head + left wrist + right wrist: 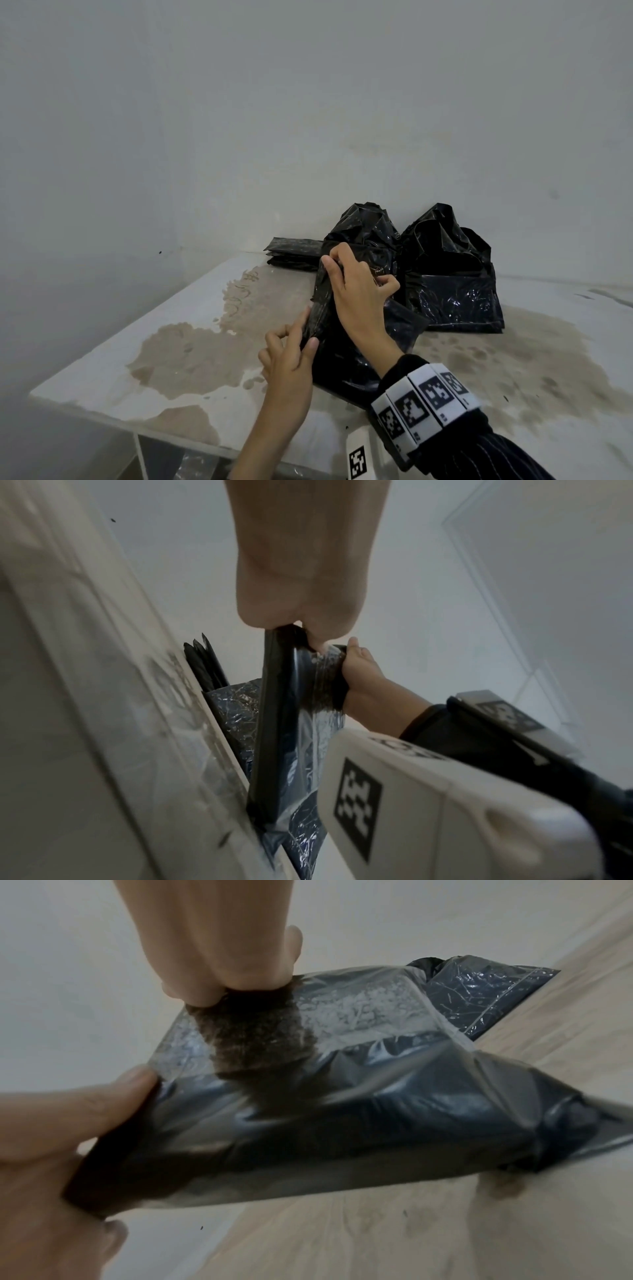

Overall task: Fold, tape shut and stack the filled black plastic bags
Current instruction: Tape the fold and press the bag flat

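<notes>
A filled black plastic bag [346, 346] stands tilted on the white table [102, 383], lifted at its top edge. My left hand [309, 329] pinches the bag's left edge between thumb and forefinger. My right hand [342, 270] grips the folded top of the bag from above. In the right wrist view the right hand [222, 969] clamps the bag [342, 1112] beside a clear crinkled strip [356, 1010], and the left hand [78, 1118] holds the near corner. The left wrist view shows the left hand [301, 610] and right hand [359, 666] on the bag's top [284, 723].
Behind the held bag several crumpled black bags [452, 274] lean against the wall. A flat stack of folded black bags [294, 251] lies at the back left. The table's surface is stained brown [191, 359]; its left edge drops off near the front corner.
</notes>
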